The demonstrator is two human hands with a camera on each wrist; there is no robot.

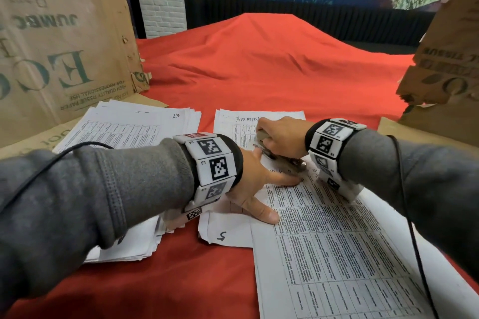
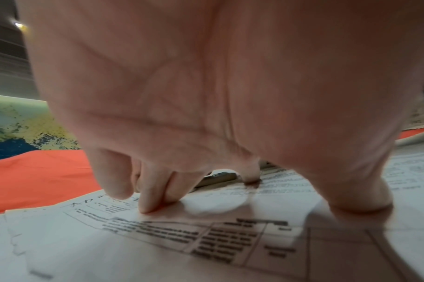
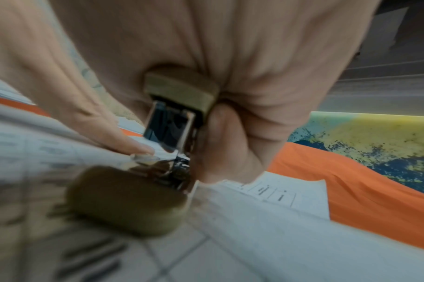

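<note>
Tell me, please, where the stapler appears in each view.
Head: stapler at centre, in the right hand.
Left wrist: stapler low centre, glimpsed under the left hand.
Right wrist: stapler mid-frame, blurred.
Shared landmark: red cloth.

Matt paper sheets point(image 1: 324, 235), shiny metal stapler point(image 1: 274, 153)

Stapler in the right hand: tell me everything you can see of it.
The stapler is olive-drab plastic with a shiny metal magazine and base plate. The right hand grips its top arm, top and base spread apart. It rests on the printed sheets, beside the left hand. Blur hides whether paper is inside.
</note>
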